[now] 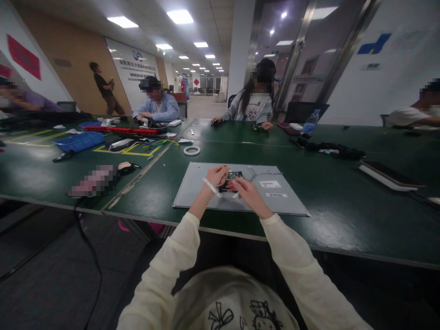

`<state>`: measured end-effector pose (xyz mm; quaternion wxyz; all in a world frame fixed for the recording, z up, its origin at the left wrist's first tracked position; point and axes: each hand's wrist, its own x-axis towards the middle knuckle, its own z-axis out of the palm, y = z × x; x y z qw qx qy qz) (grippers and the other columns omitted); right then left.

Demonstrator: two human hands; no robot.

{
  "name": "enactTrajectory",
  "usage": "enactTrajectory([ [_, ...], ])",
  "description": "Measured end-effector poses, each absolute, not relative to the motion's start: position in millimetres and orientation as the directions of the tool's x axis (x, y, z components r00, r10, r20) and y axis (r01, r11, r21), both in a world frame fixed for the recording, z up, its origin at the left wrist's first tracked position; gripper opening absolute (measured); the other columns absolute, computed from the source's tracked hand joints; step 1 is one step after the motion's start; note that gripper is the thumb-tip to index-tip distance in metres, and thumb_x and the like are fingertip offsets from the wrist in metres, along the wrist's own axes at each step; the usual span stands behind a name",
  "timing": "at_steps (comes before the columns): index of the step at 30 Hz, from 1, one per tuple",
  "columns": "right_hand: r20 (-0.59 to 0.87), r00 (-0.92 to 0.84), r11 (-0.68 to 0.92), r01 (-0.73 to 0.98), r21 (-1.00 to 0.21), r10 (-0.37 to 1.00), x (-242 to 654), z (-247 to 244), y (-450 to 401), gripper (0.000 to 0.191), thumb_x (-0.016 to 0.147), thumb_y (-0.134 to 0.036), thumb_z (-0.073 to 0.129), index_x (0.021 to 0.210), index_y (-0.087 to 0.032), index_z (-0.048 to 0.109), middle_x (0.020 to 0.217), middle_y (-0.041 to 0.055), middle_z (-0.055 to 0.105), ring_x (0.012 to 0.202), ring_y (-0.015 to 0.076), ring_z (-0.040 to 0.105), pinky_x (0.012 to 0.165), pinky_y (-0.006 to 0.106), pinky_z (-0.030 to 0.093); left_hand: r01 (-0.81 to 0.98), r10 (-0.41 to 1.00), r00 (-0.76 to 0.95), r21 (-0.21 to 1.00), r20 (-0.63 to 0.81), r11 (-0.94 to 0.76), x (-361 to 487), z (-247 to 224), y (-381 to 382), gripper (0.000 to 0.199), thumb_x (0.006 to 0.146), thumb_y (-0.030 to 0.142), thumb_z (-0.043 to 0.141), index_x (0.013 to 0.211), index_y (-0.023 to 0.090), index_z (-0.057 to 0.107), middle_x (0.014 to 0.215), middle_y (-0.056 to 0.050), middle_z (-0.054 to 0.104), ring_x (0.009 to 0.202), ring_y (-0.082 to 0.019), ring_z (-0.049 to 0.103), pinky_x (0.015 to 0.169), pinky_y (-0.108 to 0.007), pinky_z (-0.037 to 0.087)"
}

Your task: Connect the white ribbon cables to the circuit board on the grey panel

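Observation:
A small dark circuit board (235, 174) with green parts lies on a flat grey panel (192, 192) in front of me. Over the board's left side is my left hand (216, 176), its fingertips pinched together; what they hold, if anything, is too small to make out. A white band circles that wrist. My right hand (244, 189) reaches across the board's near right part with bent fingers closed, and their tips hide whatever is between them. Thin grey cables (263, 173) run over the panel from the board's far right. White labels (270, 184) are stuck on the panel's right half.
Beyond the panel lies a white tape roll (191, 150). Left are a phone-like pink item (94, 181), a blue tray (79, 142) and loose wires. To the right are a dark flat device (390, 175) and a water bottle (311, 122). Several people sit around the green table (330, 192).

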<state>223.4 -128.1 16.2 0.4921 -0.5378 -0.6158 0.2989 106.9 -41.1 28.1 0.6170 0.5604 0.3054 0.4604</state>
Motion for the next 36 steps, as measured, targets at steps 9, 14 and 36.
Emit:
enactTrajectory([
  [9,0.179,-0.091,0.197,0.260,-0.945,0.980,196.4,9.5,-123.9,0.024,0.078,-0.039,0.056,0.077,-0.016,0.062,0.073,0.0025,0.065,0.068,0.0139,0.061,0.069,0.027,0.047,-0.293,0.950,0.277,0.954,0.143,-0.058,110.2,28.4,-35.7,0.038,0.073,0.042,0.061,0.053,0.016,0.042,0.034,0.010,0.031,0.028,-0.001,0.024,0.034,-0.017,0.014],
  [14,0.110,-0.044,0.115,0.168,-0.979,0.993,194.7,13.9,-129.1,0.024,0.072,-0.040,0.060,0.077,-0.017,0.059,0.066,0.0002,0.061,0.059,0.0111,0.056,0.046,0.019,0.037,-0.228,0.968,0.211,0.970,0.138,-0.089,97.3,28.8,-26.4,0.036,0.079,0.035,0.055,0.052,0.016,0.043,0.034,0.009,0.032,0.029,-0.002,0.025,0.035,-0.017,0.016],
  [36,0.163,0.348,0.177,-0.009,-0.984,0.923,222.2,3.0,-105.5,0.029,0.061,-0.038,0.068,0.080,-0.016,0.065,0.073,0.0040,0.065,0.064,0.0143,0.059,0.049,0.022,0.045,-0.195,0.822,0.559,0.946,-0.111,0.261,62.2,27.4,-15.5,0.054,0.077,0.064,0.045,0.070,0.012,0.057,0.060,-0.004,0.056,0.040,-0.004,0.042,0.034,-0.016,0.016],
])
